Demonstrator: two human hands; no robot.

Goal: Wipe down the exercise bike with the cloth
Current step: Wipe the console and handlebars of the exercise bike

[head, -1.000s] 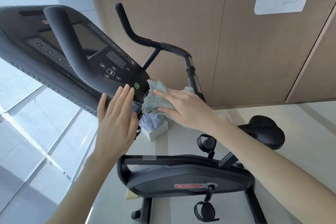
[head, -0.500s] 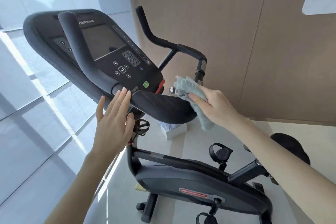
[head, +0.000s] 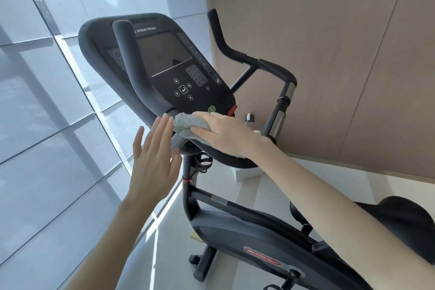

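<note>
A black exercise bike [head: 247,233] stands in front of me, its console [head: 169,59] tilted toward me with a dark screen and keypad. A grey-blue cloth [head: 186,122] lies on the console's lower front edge, beside the green button. My right hand [head: 226,134] presses down on the cloth and holds it. My left hand [head: 155,160] is held flat with fingers apart just left of the cloth, fingertips near the base of the left handlebar [head: 131,61]. It holds nothing.
The right handlebar [head: 237,52] curves up near a tan wall panel [head: 341,54]. Large windows [head: 47,101] run along the left. The saddle [head: 400,219] is at the lower right. A white box [head: 249,173] sits on the pale floor behind the console.
My right hand has carried the cloth leftward from the console's right end onto its lower front edge, close to my left hand. My view has shifted left and up.
</note>
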